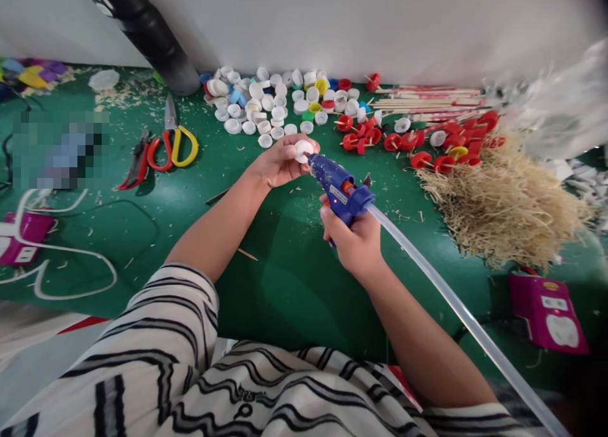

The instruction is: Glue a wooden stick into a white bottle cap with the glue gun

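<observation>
Pinching a white cap [301,149] in the left hand [283,161] and grasping a blue glue gun [327,176] in the right hand [354,239], with its tip right at the cap, above a green tabletop [285,291]; with loose, mostly white caps [278,113] beyond, red caps on thin sticks [444,164] and straw-coloured shreds [513,209] to the right, and scissors [171,119] and red-handled pliers [137,163] to the left
</observation>
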Demonstrator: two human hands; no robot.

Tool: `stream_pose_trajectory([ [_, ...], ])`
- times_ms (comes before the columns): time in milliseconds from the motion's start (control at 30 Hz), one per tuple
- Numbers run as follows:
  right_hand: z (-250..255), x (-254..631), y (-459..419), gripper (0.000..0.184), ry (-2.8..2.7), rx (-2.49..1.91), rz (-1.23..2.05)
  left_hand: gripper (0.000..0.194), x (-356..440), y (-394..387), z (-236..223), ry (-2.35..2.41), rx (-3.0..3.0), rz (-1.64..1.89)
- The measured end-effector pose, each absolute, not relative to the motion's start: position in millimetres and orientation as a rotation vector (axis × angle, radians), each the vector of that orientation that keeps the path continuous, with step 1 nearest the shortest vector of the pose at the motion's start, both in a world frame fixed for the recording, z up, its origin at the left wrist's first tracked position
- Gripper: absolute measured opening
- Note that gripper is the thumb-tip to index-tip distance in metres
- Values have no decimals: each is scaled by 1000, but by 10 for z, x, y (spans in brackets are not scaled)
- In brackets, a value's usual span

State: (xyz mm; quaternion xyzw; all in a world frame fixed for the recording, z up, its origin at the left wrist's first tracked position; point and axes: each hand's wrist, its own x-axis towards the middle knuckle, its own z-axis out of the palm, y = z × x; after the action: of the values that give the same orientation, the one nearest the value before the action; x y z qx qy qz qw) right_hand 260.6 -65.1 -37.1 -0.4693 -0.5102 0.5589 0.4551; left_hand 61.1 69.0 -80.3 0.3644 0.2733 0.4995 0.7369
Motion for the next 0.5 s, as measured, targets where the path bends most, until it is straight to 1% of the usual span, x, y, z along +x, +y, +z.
stream_pose_trajectory([
  [100, -365, 2604, -645, 28, -1259, -1179, 1376, 49, 613, 686, -800, 592, 819, 1096],
  [233, -366, 2609, -632, 30, -1270, -1188, 1368, 61, 616, 687, -793, 521, 875, 1070],
  [300, -369, 2612, -628, 30, -1267, -1188, 1381, 63, 618, 688, -788, 510, 876, 1062],
  [367, -371, 2613, -625, 30, -1269, -1185, 1386, 60, 622, 687, -785, 530, 857, 1062],
  [500, -360, 2607, -618, 29, -1267, -1198, 1377, 47, 625, 688, -787, 619, 780, 1072],
])
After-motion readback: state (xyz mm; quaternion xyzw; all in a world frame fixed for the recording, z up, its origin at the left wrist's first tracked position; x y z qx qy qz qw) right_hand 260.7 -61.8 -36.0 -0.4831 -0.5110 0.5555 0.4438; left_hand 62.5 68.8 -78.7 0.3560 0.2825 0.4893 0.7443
